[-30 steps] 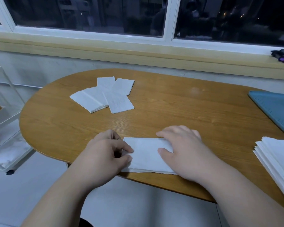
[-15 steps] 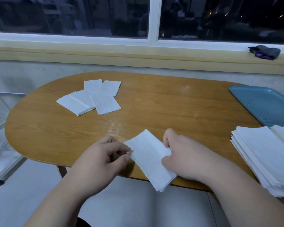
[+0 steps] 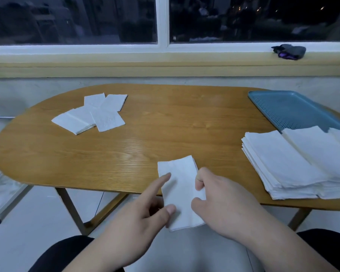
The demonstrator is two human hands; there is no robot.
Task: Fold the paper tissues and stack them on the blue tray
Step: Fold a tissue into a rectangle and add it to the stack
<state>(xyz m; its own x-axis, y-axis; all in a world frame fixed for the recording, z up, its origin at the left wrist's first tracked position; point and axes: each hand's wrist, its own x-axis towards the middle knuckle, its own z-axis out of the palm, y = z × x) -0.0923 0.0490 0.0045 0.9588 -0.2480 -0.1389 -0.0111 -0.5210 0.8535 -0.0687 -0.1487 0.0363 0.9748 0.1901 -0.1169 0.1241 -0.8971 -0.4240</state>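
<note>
A folded white tissue lies lengthwise across the front edge of the wooden table, its near half hanging past the edge. My left hand pinches its lower left corner with the thumb on top, the index finger stretched along its left side. My right hand grips its right edge between curled fingers and thumb. The blue tray sits at the far right with its perforated floor bare where visible. A thick stack of unfolded tissues lies in front of the tray and overlaps its near edge.
Several folded tissues lie loosely overlapped at the table's far left. A dark object rests on the window sill at the right. A white rack stands on the floor to the left of the table.
The tissue has turned from slanted to lengthwise and slid further over the table's front edge. My left index finger has stretched out along it. Both hands have kept hold.
</note>
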